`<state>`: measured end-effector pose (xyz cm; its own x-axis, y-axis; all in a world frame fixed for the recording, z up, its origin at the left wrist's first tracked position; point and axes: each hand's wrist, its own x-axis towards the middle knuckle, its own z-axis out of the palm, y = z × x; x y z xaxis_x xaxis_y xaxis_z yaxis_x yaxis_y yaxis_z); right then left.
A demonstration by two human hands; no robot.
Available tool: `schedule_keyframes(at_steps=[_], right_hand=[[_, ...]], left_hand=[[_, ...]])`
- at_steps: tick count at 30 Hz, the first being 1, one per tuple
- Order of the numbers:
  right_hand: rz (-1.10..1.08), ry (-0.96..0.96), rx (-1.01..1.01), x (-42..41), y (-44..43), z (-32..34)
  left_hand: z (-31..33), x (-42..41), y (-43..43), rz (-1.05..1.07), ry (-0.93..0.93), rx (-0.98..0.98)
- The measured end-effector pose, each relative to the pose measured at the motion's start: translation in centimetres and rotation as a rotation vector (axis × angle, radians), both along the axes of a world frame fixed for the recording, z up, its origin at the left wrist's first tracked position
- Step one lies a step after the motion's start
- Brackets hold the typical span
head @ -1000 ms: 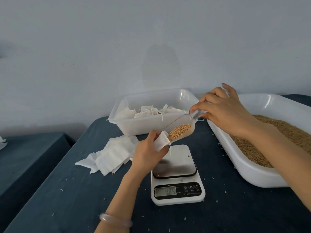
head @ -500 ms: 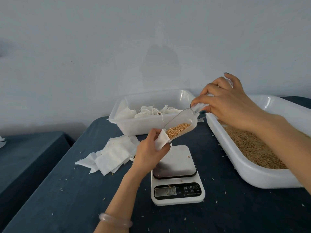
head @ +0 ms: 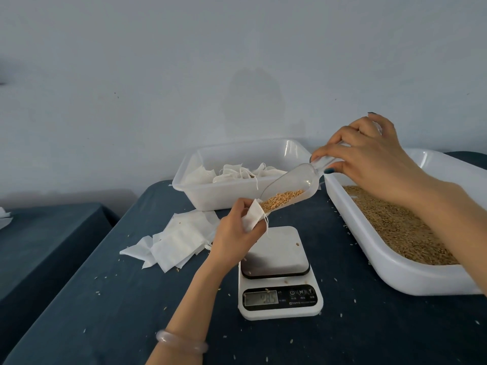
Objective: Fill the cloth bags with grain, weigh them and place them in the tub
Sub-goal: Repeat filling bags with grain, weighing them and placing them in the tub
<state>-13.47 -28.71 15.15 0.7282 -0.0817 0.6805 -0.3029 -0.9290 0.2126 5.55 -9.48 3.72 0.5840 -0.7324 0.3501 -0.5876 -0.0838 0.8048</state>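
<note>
Centre frame, my right hand (head: pixel 369 164) grips the scoop (head: pixel 292 188) — its lip at the bag (head: pixel 251 218) my left hand (head: pixel 234 238) pinches, above the scale (head: pixel 276 254).

Pale wall (head: pixel 184 75), dark-clothed tables (head: pixel 105 299)

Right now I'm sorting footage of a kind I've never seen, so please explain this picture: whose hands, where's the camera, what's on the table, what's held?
No machine here: these are a person's two bare hands, filmed by one wide-angle camera worn on their head, looking forward and down. The left hand pinches a small white cloth bag. The right hand grips the handle of a clear plastic scoop, tilted so its tan grain meets the bag's mouth. On the dark blue table stand a white digital kitchen scale, a clear plastic tub holding white bags, and a large white tub of grain; a pile of flat white bags lies beside.
</note>
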Motion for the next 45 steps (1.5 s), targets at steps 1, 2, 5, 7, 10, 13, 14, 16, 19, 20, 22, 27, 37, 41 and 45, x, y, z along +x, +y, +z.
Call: schedule_keyframes(at_steps=[1, 2, 5, 7, 10, 13, 14, 16, 19, 20, 22, 27, 37, 41, 45], right_hand=[[-0.005, 0.001, 0.006, -0.1, 0.0, -0.1], [-0.012, 0.0, 0.015, -0.2, 0.0, -0.2], [-0.03, 0.002, 0.051, -0.4, 0.1, -0.5], [-0.045, 0.013, 0.08, -0.5, 0.2, -0.7], [-0.059, 0.003, 0.137, -0.6, 0.3, -1.4], [-0.092, -0.01, 0.247, -0.8, 0.1, -1.9], [-0.116, 0.006, 0.312, -0.8, 0.0, -2.1], [-0.149, 0.061, 0.489, -0.9, -0.1, -2.4], [-0.123, 0.124, 0.782, -1.3, -0.6, -3.3], [-0.103, 0.131, 0.867, -1.4, -0.7, -3.4], [-0.062, 0.089, 1.013, -1.6, -0.8, -3.6], [-0.163, -0.078, 1.181, -2.0, -1.2, -4.0], [-0.697, 0.501, 0.928, -3.8, -3.3, -5.5], [-0.762, 0.808, 0.831, -3.5, -2.3, -5.6], [-0.766, 0.848, 0.821, -3.5, -1.8, -5.5]], left_hand=[[0.0, 0.0, 0.0, -0.003, -0.002, 0.001], [0.0, 0.0, 0.0, -0.006, -0.006, 0.006], [0.1, -0.1, 0.1, -0.006, -0.011, 0.016], [0.2, -0.2, 0.1, -0.005, -0.009, 0.018], [0.2, -0.2, 0.1, -0.01, 0.002, 0.01], [0.1, -0.1, 0.1, -0.033, 0.045, -0.014], [0.1, -0.1, 0.1, -0.046, 0.069, -0.027], [0.2, -0.1, 0.2, -0.076, 0.143, -0.061], [0.5, -0.2, 0.3, -0.117, 0.256, -0.119], [0.6, -0.2, 0.3, -0.119, 0.28, -0.14], [0.7, -0.2, 0.4, -0.11, 0.299, -0.17], [1.3, -0.4, 0.4, -0.06, 0.3, -0.117], [1.5, 0.5, 1.0, -0.088, 0.239, -0.168], [1.4, 0.6, 0.8, -0.049, 0.192, -0.184], [1.5, 0.4, 0.7, -0.077, 0.193, -0.255]])
